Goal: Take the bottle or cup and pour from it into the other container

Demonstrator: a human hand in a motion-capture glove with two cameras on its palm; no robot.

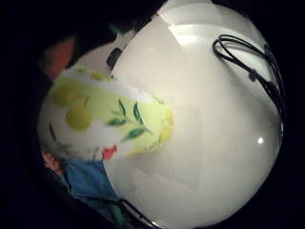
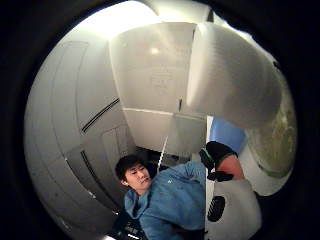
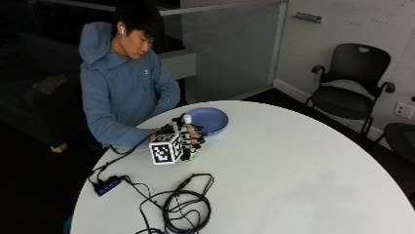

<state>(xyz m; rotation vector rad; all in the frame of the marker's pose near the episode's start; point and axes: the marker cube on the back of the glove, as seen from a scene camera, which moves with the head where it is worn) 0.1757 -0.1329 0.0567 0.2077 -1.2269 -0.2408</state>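
Observation:
A cup (image 1: 105, 119) printed with yellow lemons and green leaves fills much of the little finger side palm view, with the white table (image 1: 214, 143) behind it. My gloved right hand (image 3: 187, 139) is curled round it, low over the table in front of the person. The hand hides nearly all of the cup in the outside view. I cannot tell whether the cup's base touches the table. A blue plate (image 3: 207, 119) lies just beyond the hand, close to it. The thumb side palm view shows the cup's rim (image 2: 274, 137) beside the blue plate (image 2: 227, 134).
A coil of black cables (image 3: 185, 204) and a small black hub (image 3: 107, 186) lie on the round white table (image 3: 292, 165) near its front left edge. A black chair (image 3: 353, 83) stands behind the table at the right.

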